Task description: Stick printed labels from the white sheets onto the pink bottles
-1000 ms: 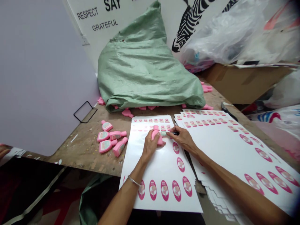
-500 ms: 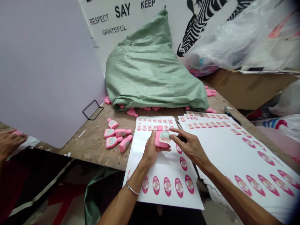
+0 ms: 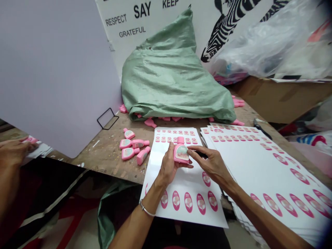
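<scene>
A pink toy bottle (image 3: 181, 140) stands upright in my left hand (image 3: 168, 166), with thumb and fingers around its sides. A pale green and cream label (image 3: 182, 151) lies on the bottle's front. The fingertips of my right hand (image 3: 214, 164) touch the label's right edge, and a dark object, partly hidden, sits under those fingers. Beneath both hands is a white sticker sheet (image 3: 166, 180) with small stickers along the top and pink ovals at the bottom. Several labelled pink bottles (image 3: 127, 153) lie left of the sheet.
A green sack (image 3: 173, 79) sits at the back, pink pieces along its base. More sticker sheets (image 3: 241, 162) are stacked at the right, near a black-handled tool (image 3: 261, 129). A grey panel (image 3: 59, 69) and another person's hand (image 3: 12, 152) are at the left.
The label, earlier tilted off the bottle's right side, now lies squarely on its front. My right fingers have stayed at its edge. The whole view has shifted slightly.
</scene>
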A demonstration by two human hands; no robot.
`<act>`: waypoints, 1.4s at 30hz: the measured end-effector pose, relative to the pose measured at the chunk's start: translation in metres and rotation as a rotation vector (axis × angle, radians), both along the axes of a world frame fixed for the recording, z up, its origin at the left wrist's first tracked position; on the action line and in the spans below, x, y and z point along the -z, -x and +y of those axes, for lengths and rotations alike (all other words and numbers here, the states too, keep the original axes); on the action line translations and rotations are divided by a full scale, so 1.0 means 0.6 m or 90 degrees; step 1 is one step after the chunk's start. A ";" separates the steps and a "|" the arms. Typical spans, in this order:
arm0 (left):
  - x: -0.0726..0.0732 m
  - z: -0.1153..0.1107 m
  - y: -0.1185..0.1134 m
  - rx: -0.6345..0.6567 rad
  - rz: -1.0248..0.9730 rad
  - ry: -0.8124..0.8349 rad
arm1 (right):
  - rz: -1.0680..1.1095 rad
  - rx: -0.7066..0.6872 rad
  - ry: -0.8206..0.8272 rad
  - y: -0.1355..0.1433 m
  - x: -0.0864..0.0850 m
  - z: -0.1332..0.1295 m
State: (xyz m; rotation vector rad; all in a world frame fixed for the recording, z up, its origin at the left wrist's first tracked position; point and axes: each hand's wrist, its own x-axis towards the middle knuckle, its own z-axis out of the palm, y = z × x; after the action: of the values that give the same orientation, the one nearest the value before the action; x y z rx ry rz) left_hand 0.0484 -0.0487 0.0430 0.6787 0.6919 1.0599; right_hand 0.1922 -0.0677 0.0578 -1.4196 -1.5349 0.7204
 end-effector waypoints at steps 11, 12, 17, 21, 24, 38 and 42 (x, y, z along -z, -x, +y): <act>-0.010 -0.006 0.008 0.041 0.033 -0.104 | -0.127 0.009 -0.097 0.003 0.014 0.004; -0.011 -0.008 0.009 0.046 0.041 -0.114 | -0.182 0.009 -0.125 0.000 0.015 0.005; -0.017 -0.016 0.020 0.067 0.014 -0.093 | -0.425 0.131 -0.151 -0.031 0.008 0.012; -0.026 -0.029 0.023 0.104 0.031 -0.075 | -0.221 0.074 -0.054 -0.028 0.003 0.012; -0.028 -0.046 0.026 0.158 0.056 -0.080 | -0.086 -0.046 0.038 -0.001 0.014 0.015; 0.060 0.023 0.198 -0.228 0.755 -0.167 | -0.431 0.009 0.113 -0.070 0.080 -0.156; 0.060 0.037 0.208 -0.258 0.956 -0.219 | -0.531 0.190 0.118 -0.069 0.110 -0.223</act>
State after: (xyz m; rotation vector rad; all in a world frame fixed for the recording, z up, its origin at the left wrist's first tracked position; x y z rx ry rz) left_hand -0.0765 -0.0265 0.0072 1.7075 2.0115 0.8945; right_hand 0.2336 -0.2014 -0.0079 -2.1991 -1.8158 0.0631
